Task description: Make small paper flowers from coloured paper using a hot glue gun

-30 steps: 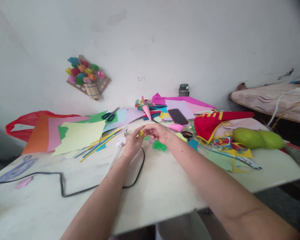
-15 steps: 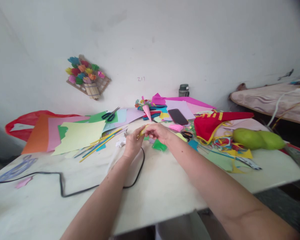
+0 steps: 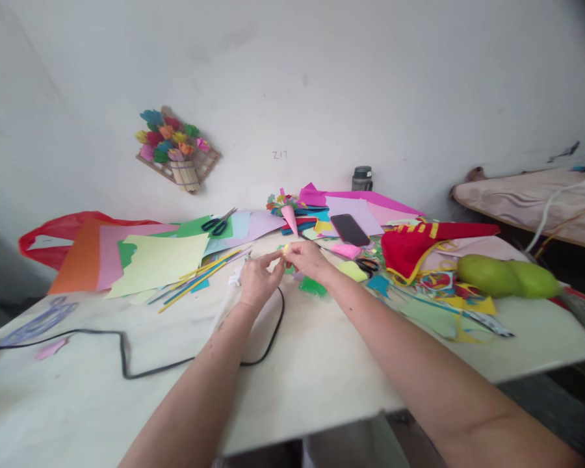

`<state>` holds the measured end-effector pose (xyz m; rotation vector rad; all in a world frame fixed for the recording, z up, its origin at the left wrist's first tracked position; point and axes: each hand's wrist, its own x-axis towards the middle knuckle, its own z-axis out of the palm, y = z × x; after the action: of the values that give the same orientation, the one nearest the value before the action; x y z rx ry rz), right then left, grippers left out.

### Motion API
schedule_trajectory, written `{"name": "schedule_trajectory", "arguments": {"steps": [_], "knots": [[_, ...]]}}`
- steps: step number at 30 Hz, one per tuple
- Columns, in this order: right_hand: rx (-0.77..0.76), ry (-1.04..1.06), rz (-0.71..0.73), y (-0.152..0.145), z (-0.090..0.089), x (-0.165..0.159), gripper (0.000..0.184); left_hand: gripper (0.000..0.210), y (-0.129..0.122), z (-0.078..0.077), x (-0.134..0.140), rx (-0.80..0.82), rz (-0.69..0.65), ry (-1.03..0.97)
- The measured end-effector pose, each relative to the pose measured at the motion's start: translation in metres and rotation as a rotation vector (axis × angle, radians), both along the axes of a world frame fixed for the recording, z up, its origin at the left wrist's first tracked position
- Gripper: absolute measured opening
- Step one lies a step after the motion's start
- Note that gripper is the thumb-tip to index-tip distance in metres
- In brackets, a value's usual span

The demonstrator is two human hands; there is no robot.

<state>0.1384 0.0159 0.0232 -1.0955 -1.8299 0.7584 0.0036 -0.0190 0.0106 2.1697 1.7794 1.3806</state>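
The small yellow piece (image 3: 286,249), mostly hidden, is pinched in the right hand (image 3: 306,259) above the worktop (image 3: 331,364). The left hand (image 3: 259,281) reaches beside it, grip unclear. Half a second ago, more yellow showed, nearer the left hand.

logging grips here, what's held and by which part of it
A small yellow piece, at the fingertips of the right hand; the gripped part is too small to tell.
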Motion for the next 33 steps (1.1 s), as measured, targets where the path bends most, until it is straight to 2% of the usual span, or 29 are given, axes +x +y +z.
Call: {"name": "schedule_trajectory", "arguments": {"steps": [5, 10, 14, 19, 22, 25, 27, 28, 30, 33], "knots": [[0.155, -0.217, -0.129, -0.008, 0.005, -0.001, 0.02, 0.025, -0.003, 0.001, 0.002, 0.04, 0.112, 0.111], [0.227, -0.351, -0.193, -0.011, 0.007, -0.003, 0.021, 0.024, -0.004, 0.002, 0.005, 0.079, 0.17, 0.235], [0.206, -0.343, -0.174, -0.011, 0.008, -0.002, 0.021, 0.023, -0.001, 0.003, 0.003, 0.038, 0.212, 0.173], [0.123, -0.267, -0.16, -0.01, 0.01, 0.0, 0.017, 0.019, 0.001, 0.003, 0.0, 0.011, 0.149, 0.003], [0.103, -0.231, -0.155, -0.008, 0.009, 0.001, 0.016, 0.02, 0.002, 0.001, -0.003, -0.013, 0.034, -0.092], [0.059, -0.157, -0.102, -0.007, 0.009, 0.003, 0.015, 0.033, 0.002, -0.001, -0.006, -0.022, -0.296, -0.162], [0.004, -0.079, -0.035, -0.007, 0.011, 0.006, 0.014, 0.055, 0.002, -0.001, -0.008, -0.001, -0.512, -0.144], [-0.021, -0.034, 0.005, -0.009, 0.012, 0.007, 0.013, 0.065, 0.003, -0.002, -0.009, 0.011, -0.575, -0.119], [-0.059, 0.05, 0.081, -0.011, 0.015, 0.009, 0.012, 0.076, 0.005, -0.004, -0.009, 0.036, -0.605, -0.075], [-0.09, 0.12, 0.157, -0.015, 0.018, 0.01, 0.012, 0.069, 0.009, -0.007, -0.01, 0.045, -0.512, -0.058]]}}
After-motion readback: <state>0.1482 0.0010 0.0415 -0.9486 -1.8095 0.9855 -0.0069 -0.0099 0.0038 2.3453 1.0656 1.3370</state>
